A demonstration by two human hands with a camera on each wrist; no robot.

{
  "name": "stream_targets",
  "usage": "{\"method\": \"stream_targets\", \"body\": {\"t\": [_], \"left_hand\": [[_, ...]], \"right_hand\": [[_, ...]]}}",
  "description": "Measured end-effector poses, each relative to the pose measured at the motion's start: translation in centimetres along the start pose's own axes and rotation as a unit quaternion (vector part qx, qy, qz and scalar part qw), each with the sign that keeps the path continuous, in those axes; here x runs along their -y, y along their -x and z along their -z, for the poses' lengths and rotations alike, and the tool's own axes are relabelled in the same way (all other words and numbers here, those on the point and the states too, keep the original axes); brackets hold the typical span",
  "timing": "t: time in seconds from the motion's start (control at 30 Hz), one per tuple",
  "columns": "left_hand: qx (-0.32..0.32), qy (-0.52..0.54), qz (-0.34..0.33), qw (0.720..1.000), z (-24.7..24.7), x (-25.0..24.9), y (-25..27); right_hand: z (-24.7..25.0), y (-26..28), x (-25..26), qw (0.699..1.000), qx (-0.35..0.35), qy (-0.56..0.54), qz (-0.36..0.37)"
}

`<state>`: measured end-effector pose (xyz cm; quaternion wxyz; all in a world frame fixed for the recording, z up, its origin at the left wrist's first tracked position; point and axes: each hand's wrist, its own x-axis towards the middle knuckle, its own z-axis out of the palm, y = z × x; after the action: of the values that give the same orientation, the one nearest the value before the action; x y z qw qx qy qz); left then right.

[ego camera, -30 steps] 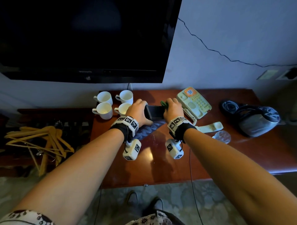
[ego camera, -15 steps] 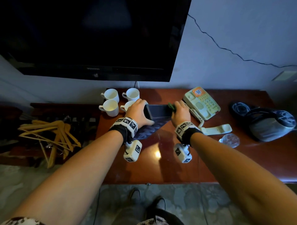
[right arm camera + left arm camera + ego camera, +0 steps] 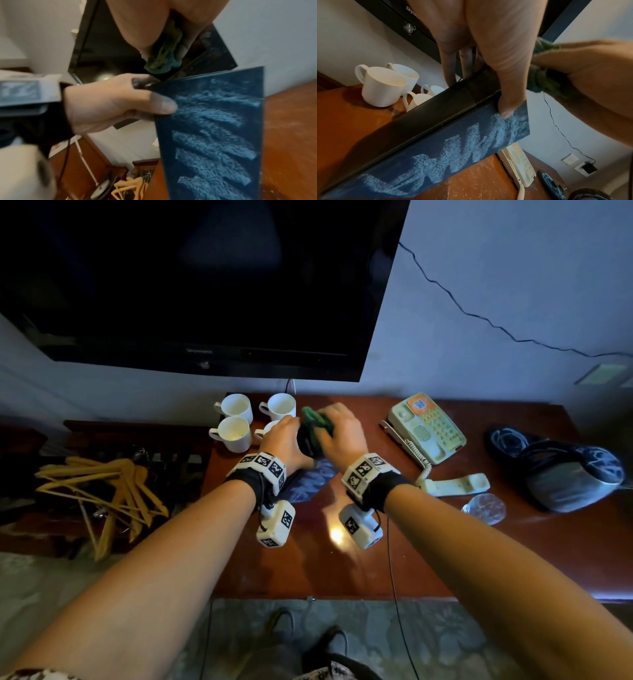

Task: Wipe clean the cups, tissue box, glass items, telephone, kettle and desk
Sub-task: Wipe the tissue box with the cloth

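While the left hand (image 3: 286, 440) grips the tissue box (image 3: 453, 135), the right hand (image 3: 339, 433) apparently clutches a green cloth (image 3: 317, 419).

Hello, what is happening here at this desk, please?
A person is cleaning things on a wooden desk under a wall television. The left hand grips a dark tissue box with a blue underside, tilted up off the desk. The right hand holds a green cloth against the box's top end. Four white cups stand to the left. To the right is a telephone with its handset lying off the cradle.
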<state>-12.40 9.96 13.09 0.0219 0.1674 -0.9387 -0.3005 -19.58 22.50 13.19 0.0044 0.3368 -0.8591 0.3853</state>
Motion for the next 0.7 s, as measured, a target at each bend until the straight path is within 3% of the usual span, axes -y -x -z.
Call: {"method": "stream_targets", "body": {"t": [0.1,0.33,0.5,0.6,0.7], "left_hand": [[-0.010,0.015,0.004,1.000,-0.2,0.0,0.1],[-0.011,0.024,0.005,1.000,0.2,1.7,0.7],[-0.004,0.015,0.001,1.000,0.0,1.2,0.4],[-0.006,0.010,0.001,1.000,0.1,1.0,0.3],[-0.009,0.006,0.015,1.000,0.0,1.1,0.0]], "right_hand": [[-1.2,0.1,0.4,1.000,0.016,0.013,0.005],[-0.8,-1.8,-3.0,0.986,0.000,0.128,-0.111],[0.9,-3.0,-4.1,0.957,0.082,0.216,-0.175],[1.3,-3.0,-3.9,0.967,0.034,0.171,-0.188],[0.9,-2.5,-2.7,0.988,-0.009,0.080,-0.129]]}}
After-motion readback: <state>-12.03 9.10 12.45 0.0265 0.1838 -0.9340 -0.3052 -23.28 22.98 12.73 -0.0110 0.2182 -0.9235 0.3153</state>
